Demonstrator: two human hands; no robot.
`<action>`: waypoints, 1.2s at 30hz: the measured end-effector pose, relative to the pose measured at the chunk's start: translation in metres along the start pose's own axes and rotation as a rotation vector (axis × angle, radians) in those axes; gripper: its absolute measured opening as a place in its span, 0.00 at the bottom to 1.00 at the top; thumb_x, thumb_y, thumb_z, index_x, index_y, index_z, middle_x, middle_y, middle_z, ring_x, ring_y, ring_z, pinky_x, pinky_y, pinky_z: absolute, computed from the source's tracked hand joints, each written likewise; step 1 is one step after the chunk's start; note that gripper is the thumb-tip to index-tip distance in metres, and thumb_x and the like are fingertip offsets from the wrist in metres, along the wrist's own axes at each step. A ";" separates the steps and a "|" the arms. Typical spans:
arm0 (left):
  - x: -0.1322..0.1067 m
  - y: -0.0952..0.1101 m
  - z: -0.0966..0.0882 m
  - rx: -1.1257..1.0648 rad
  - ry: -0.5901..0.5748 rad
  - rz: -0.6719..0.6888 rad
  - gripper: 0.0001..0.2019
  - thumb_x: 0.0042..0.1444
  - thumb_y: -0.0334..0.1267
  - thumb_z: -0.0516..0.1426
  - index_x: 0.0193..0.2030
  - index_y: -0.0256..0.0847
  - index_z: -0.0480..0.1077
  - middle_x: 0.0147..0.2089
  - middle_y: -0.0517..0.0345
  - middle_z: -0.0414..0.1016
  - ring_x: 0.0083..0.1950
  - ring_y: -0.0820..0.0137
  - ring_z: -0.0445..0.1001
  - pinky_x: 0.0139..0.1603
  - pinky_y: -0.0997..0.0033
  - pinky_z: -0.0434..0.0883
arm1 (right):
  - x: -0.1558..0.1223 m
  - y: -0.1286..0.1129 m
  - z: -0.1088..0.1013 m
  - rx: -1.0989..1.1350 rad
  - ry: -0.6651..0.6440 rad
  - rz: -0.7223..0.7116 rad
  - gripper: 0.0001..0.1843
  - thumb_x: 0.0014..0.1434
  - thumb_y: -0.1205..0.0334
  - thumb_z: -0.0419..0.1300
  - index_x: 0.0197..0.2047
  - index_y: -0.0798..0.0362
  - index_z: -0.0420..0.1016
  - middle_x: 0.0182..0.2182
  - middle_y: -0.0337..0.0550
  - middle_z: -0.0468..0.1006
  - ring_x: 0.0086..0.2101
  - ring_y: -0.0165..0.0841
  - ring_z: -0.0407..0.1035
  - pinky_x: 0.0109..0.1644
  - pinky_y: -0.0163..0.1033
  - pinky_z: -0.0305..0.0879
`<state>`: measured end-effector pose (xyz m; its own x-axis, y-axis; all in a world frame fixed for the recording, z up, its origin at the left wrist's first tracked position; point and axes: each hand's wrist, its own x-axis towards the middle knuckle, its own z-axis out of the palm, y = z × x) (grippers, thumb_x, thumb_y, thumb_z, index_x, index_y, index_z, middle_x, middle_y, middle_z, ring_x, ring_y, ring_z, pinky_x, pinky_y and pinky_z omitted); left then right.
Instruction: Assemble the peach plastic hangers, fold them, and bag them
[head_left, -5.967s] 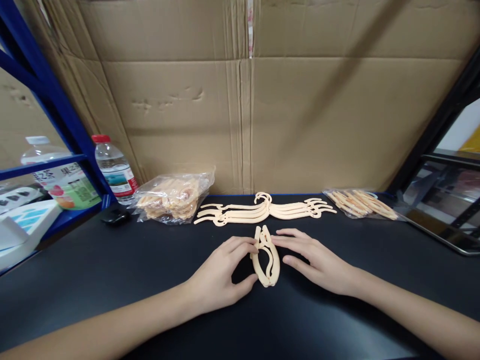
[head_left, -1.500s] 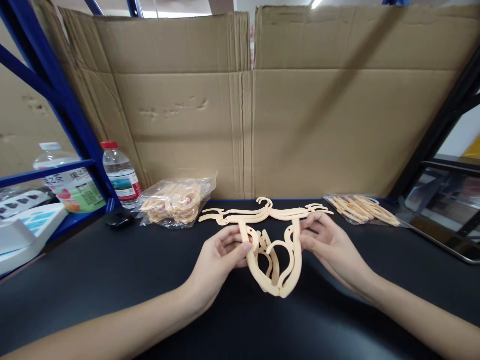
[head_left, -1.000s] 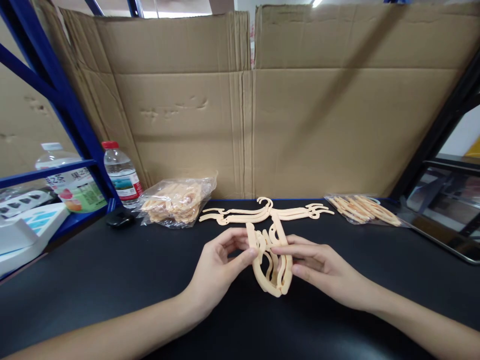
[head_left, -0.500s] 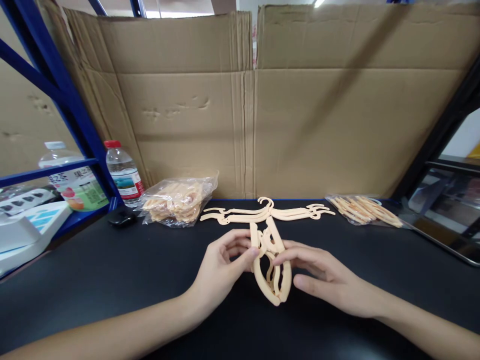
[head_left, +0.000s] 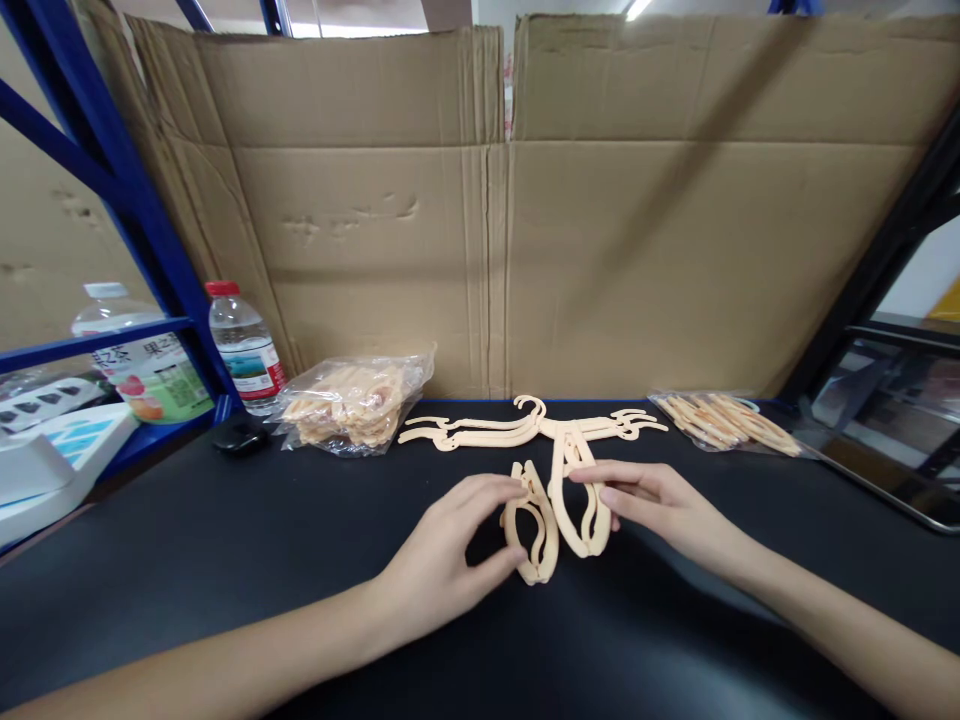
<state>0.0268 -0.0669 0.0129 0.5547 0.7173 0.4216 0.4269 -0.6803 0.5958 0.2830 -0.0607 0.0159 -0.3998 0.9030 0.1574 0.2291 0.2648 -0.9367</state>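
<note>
Two beige folding clothes hangers, both folded up, are at the middle of the black table. My left hand (head_left: 461, 550) curves around the near-left folded hanger (head_left: 551, 545), its fingers at the upper part and its thumb at the left edge. My right hand (head_left: 660, 505) pinches the other folded hanger (head_left: 598, 530) by its right side, tilted and a little farther away. Behind them lie unfolded hangers (head_left: 495, 437) with arms spread and hooks toward the cardboard. The top of the right folded hanger overlaps these in view.
A clear bag of beige hangers (head_left: 352, 400) lies at back left, another bag (head_left: 724, 420) at back right. A black mouse (head_left: 240, 437), a red-capped water bottle (head_left: 247, 350) and a blue frame (head_left: 135, 200) stand left. Cardboard (head_left: 375, 220) walls the back.
The folded hangers, bunched together between both hands before, are now apart. My right hand has moved one away and to the right; the other stays by my left hand.
</note>
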 end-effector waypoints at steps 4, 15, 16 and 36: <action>-0.003 -0.003 0.001 0.216 -0.215 0.165 0.17 0.58 0.38 0.58 0.55 0.46 0.68 0.61 0.52 0.65 0.64 0.61 0.61 0.62 0.59 0.64 | 0.001 0.008 -0.005 -0.363 0.002 0.061 0.20 0.61 0.51 0.54 0.50 0.52 0.75 0.41 0.48 0.77 0.36 0.37 0.71 0.40 0.43 0.69; -0.004 -0.011 -0.001 0.245 -0.212 0.168 0.12 0.60 0.35 0.54 0.50 0.42 0.71 0.56 0.50 0.69 0.63 0.63 0.61 0.62 0.61 0.65 | -0.014 0.001 0.006 -0.775 -0.069 -0.097 0.32 0.56 0.51 0.61 0.61 0.50 0.61 0.58 0.48 0.63 0.56 0.40 0.59 0.62 0.47 0.56; -0.003 -0.012 -0.001 0.242 -0.212 0.167 0.12 0.60 0.35 0.54 0.50 0.42 0.71 0.57 0.50 0.69 0.63 0.62 0.61 0.62 0.61 0.65 | -0.014 0.000 0.006 -0.769 -0.077 -0.097 0.32 0.55 0.51 0.63 0.61 0.50 0.62 0.59 0.48 0.61 0.56 0.40 0.60 0.61 0.45 0.58; -0.001 -0.013 -0.005 0.202 -0.199 0.172 0.13 0.58 0.33 0.55 0.50 0.42 0.71 0.57 0.48 0.68 0.62 0.60 0.62 0.61 0.57 0.65 | -0.011 0.001 0.007 -0.633 -0.188 -0.199 0.12 0.61 0.64 0.56 0.48 0.49 0.70 0.50 0.47 0.65 0.49 0.36 0.64 0.55 0.42 0.62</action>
<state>0.0171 -0.0579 0.0086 0.7508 0.5599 0.3505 0.4371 -0.8190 0.3718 0.2814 -0.0724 0.0112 -0.6223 0.7576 0.1968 0.5869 0.6179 -0.5232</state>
